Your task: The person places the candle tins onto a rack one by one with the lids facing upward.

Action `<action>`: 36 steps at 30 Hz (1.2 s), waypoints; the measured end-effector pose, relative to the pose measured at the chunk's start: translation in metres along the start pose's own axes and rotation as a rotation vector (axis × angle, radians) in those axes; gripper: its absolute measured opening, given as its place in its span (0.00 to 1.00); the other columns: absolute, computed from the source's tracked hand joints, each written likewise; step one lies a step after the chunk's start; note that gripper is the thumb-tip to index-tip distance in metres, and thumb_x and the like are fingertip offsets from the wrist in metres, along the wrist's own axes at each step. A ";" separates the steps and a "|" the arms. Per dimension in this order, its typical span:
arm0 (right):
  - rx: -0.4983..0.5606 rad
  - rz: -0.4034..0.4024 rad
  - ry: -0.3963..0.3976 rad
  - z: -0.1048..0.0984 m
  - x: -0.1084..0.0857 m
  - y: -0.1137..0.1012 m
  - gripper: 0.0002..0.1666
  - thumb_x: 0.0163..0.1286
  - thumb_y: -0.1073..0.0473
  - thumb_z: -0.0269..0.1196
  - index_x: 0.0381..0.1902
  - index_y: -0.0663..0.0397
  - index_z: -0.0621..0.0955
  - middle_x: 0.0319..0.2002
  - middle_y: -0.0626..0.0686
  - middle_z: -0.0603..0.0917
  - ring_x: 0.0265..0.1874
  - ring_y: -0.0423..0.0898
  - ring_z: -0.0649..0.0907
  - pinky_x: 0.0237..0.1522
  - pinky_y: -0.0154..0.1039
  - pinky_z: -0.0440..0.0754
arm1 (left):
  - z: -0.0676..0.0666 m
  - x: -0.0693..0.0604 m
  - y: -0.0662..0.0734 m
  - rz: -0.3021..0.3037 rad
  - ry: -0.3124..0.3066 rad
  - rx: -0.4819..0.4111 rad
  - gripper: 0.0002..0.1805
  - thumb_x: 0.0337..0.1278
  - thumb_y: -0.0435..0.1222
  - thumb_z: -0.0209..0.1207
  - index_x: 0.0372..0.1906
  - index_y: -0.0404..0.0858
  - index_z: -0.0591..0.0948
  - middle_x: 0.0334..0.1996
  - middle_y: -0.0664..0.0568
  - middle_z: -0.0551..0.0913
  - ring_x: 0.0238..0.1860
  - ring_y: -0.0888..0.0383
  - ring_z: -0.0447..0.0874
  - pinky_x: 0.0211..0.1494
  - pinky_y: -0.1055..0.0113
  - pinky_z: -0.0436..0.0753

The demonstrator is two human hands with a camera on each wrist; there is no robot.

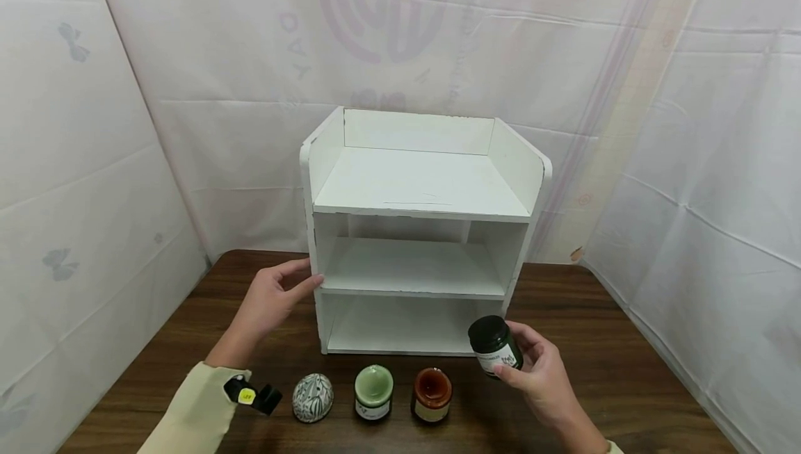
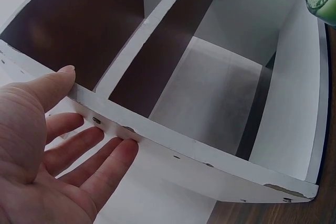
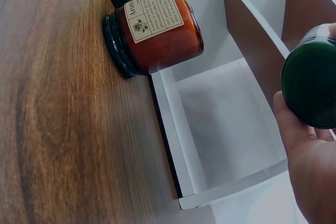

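Observation:
My right hand [image 1: 543, 377] grips a dark green candle jar [image 1: 491, 358] with a white label, tilted in front of the lower right of the white shelf unit [image 1: 413, 294]. In the right wrist view its round dark green end [image 3: 311, 85] faces the camera. My left hand [image 1: 275, 297] rests on the shelf's left side panel. Its thumb lies at the panel's front edge and its fingers [image 2: 118, 156] touch the outer face. On the table before the shelf stand a light green candle jar [image 1: 373, 402] and an amber candle jar [image 3: 168, 40] with a black base.
A rounded black-and-white patterned object [image 1: 313, 398] sits left of the green jar. The shelf unit has a top tray and two compartments below, on a dark wooden table [image 1: 601, 370]. White sheeting [image 1: 219, 127] hangs behind and at both sides.

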State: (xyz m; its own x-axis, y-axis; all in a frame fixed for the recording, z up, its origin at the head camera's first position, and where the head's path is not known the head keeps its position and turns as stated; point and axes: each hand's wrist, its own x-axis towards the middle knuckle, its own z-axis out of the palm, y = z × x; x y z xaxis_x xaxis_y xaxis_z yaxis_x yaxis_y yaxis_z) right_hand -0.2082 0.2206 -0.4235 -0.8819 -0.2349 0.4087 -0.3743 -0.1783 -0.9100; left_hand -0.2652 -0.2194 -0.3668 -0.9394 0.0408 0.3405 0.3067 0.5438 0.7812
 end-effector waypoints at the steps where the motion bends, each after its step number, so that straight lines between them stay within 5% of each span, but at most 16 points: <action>1: 0.003 0.002 -0.002 0.000 0.000 0.000 0.30 0.59 0.79 0.66 0.58 0.52 0.80 0.50 0.47 0.86 0.47 0.40 0.84 0.47 0.33 0.85 | 0.000 0.000 0.000 0.000 0.000 0.001 0.30 0.67 0.52 0.65 0.65 0.39 0.81 0.62 0.43 0.84 0.61 0.46 0.81 0.52 0.61 0.82; 12: -0.030 0.018 -0.004 0.004 0.003 -0.001 0.29 0.59 0.77 0.67 0.57 0.51 0.80 0.51 0.46 0.86 0.48 0.40 0.84 0.49 0.33 0.85 | 0.001 0.001 0.001 -0.002 -0.007 -0.008 0.29 0.67 0.53 0.65 0.65 0.39 0.81 0.62 0.43 0.84 0.61 0.46 0.82 0.53 0.61 0.82; 20: -0.140 0.039 0.041 0.006 0.004 -0.001 0.27 0.58 0.77 0.68 0.56 0.61 0.79 0.48 0.46 0.87 0.45 0.40 0.84 0.48 0.32 0.84 | 0.002 0.001 0.001 -0.003 -0.007 -0.017 0.29 0.66 0.52 0.65 0.64 0.39 0.82 0.58 0.43 0.86 0.58 0.47 0.83 0.49 0.66 0.82; 36: -0.137 0.025 0.010 0.009 0.008 -0.003 0.29 0.57 0.77 0.69 0.57 0.72 0.76 0.49 0.46 0.87 0.46 0.40 0.84 0.48 0.31 0.84 | -0.001 0.002 -0.002 -0.010 -0.003 -0.016 0.29 0.66 0.53 0.66 0.65 0.39 0.82 0.58 0.44 0.86 0.59 0.48 0.82 0.50 0.67 0.82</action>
State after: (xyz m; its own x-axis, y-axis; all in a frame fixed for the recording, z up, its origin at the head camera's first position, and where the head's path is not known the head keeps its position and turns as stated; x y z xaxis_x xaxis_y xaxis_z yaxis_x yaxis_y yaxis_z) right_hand -0.2116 0.2110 -0.4171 -0.8939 -0.2280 0.3861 -0.3875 -0.0401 -0.9210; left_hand -0.2671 -0.2209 -0.3672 -0.9428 0.0382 0.3312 0.3000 0.5308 0.7926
